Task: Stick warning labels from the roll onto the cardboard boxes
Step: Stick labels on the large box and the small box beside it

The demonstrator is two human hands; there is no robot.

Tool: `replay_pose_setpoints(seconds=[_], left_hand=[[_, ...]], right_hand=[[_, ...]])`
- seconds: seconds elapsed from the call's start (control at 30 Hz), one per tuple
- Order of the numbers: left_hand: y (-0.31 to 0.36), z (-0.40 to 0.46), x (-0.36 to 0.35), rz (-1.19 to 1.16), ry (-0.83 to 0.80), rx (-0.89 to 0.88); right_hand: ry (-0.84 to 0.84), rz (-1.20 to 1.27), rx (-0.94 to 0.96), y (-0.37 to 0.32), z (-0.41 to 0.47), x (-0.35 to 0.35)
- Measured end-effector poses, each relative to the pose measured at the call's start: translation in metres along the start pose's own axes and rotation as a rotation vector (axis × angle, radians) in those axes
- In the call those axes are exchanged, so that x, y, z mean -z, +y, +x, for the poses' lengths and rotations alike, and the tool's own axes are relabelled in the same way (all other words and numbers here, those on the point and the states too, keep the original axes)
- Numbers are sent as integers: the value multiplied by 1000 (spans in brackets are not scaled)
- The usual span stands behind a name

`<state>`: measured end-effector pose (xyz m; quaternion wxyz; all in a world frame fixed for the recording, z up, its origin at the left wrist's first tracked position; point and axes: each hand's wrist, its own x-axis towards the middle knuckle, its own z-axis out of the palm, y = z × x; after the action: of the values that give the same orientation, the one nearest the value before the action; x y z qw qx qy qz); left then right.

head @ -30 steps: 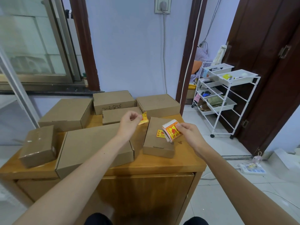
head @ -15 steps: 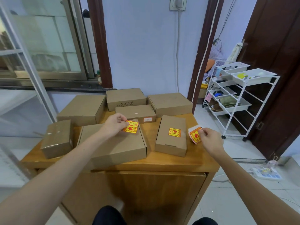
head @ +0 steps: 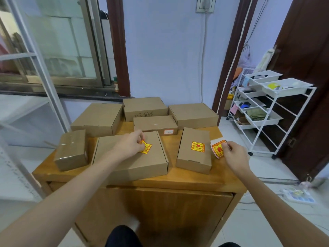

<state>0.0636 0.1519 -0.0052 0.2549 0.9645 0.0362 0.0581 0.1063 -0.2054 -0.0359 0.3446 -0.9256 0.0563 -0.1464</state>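
Several brown cardboard boxes lie on a wooden cabinet top (head: 192, 180). My left hand (head: 130, 146) pinches a yellow and red warning label (head: 146, 148) and holds it against the lid of the large front box (head: 135, 166). The label's far corner curls up under my fingers. To the right, a smaller box (head: 195, 161) carries a flat yellow label (head: 198, 146). My right hand (head: 235, 156) grips the white label roll (head: 218, 146) just off that box's right side.
A taped box (head: 72, 149) sits at the front left. Behind stand a wide box (head: 98, 118), a box with handwriting (head: 145, 108), a low box (head: 154, 124) and a square box (head: 193, 114). A white wire cart (head: 267, 111) stands on the right.
My left hand has carried the label down from mid-air onto the large front box's lid. My right hand with the roll has drifted right, uncovering the label on the smaller box.
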Motion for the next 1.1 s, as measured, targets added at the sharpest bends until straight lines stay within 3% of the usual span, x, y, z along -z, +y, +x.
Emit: replay_pose_setpoints(seconds=[0.2,0.37,0.53,0.73,0.9,0.97,1.1], left_hand=[[-4,3,0,88,24,-4],[-8,-4,-6,158,83,-185],[-12,-8,-11,115,126,-157],[-7,-16,-11,270,8,-162],[1,-22,-6,380,-80,-185],[13,-25,-6,311,-5,-203],[55,-30,-10,-81,175,-264]], right_hand=[[18,37,10,-8,-1,6],[17,169,57,-27,-10,4],[-29,311,65,-60,-16,4],[-173,582,9,-81,-24,-4],[-256,669,-18,-91,-35,-12],[-289,688,-20,-93,-38,-15],[-331,710,-4,-97,-46,-19]])
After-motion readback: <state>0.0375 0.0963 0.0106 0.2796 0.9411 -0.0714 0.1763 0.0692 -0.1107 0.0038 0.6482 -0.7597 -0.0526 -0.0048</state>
